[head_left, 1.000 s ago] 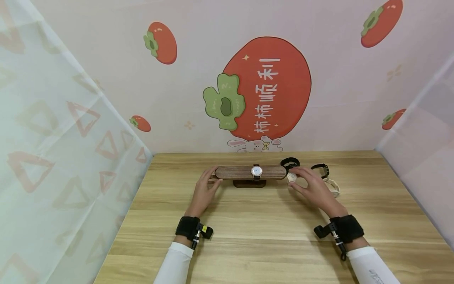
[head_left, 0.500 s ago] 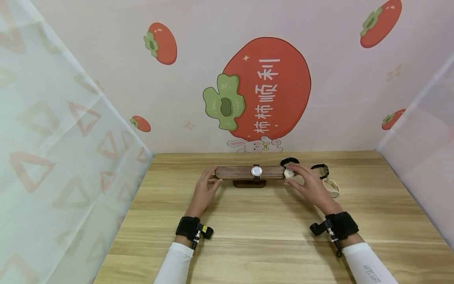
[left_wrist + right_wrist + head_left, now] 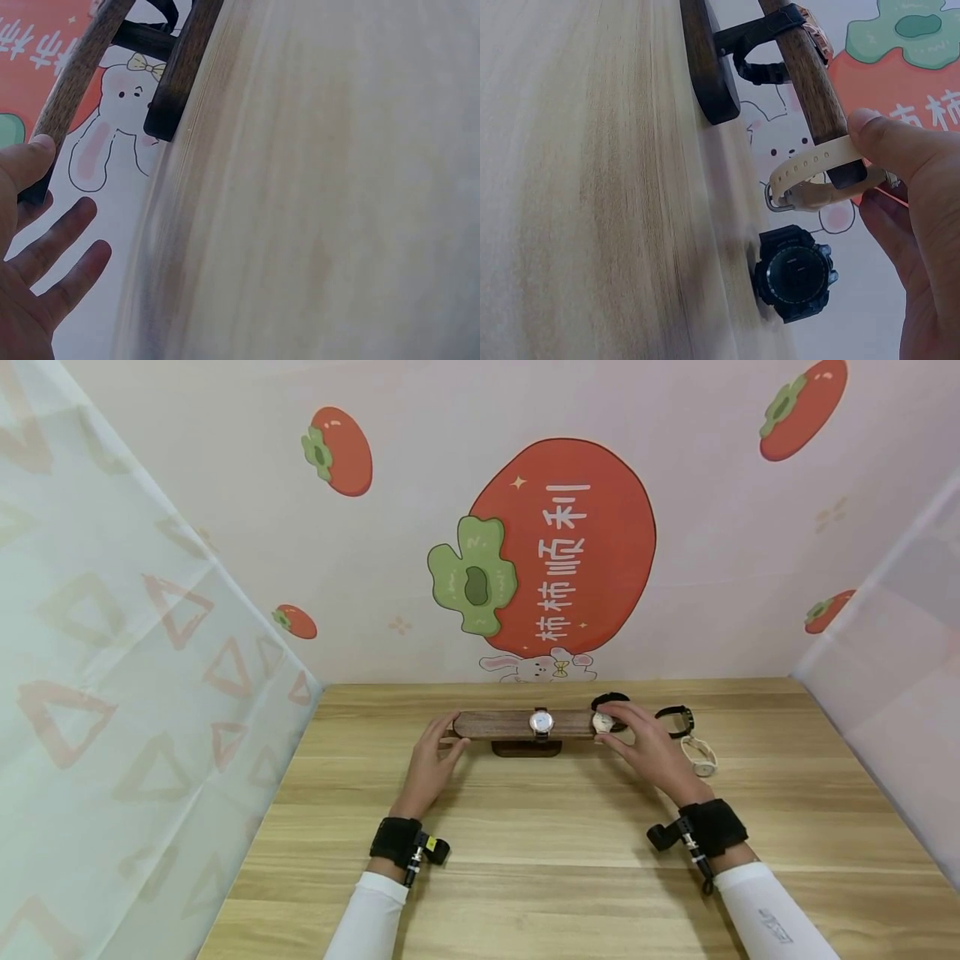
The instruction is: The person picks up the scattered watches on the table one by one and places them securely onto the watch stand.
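The right hand pinches a cream watch around the wooden bar that the left hand pinches.

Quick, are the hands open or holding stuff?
Left hand: holding one end of the wooden bar.
Right hand: holding a cream watch around the wooden bar.

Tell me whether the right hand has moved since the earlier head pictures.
Yes: in the head view, the right hand has moved left against the stand, bringing the held watch from beside the bar's right end to around it.
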Motion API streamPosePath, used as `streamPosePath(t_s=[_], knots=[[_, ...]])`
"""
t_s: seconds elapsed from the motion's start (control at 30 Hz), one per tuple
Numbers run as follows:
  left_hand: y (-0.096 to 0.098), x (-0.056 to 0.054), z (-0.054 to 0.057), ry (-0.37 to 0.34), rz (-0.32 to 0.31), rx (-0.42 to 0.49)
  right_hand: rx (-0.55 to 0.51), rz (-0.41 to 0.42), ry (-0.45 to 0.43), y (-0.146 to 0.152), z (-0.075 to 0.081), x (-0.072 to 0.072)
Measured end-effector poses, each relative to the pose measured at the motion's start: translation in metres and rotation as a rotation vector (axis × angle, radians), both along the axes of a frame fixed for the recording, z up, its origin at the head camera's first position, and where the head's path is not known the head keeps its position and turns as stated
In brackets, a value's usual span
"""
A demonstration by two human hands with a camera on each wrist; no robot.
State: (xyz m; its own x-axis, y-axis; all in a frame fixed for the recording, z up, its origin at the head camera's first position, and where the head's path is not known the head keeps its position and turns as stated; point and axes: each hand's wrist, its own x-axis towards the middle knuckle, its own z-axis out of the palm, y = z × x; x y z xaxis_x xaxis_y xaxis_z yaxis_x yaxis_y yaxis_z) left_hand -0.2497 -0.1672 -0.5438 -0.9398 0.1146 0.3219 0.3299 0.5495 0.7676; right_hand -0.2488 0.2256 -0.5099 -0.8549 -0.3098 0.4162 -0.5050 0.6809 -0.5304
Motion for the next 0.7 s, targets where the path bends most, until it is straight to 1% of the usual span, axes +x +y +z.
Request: streamPosePath(t_s=[0.2,0.37,0.53,0.7], knots=[[-0.001,0.0,0.0,-0.003,-0.003,0.003,-0.006,0.017,-0.051,-0.002,0.002,-0.002],[-0.001,0.001,0.001,-0.008,-0.005,0.014,-0.009,0.025,-0.064,-0.002,0.001,-0.005],[-0.001,0.0,0.001,-0.016,-0.006,0.017,0.003,0.034,-0.04,-0.003,0.001,-0.008],[-0.001,0.001,0.0,-0.016,-0.008,0.017,-0.019,0.065,0.028,-0.007,-0.001,-0.011]])
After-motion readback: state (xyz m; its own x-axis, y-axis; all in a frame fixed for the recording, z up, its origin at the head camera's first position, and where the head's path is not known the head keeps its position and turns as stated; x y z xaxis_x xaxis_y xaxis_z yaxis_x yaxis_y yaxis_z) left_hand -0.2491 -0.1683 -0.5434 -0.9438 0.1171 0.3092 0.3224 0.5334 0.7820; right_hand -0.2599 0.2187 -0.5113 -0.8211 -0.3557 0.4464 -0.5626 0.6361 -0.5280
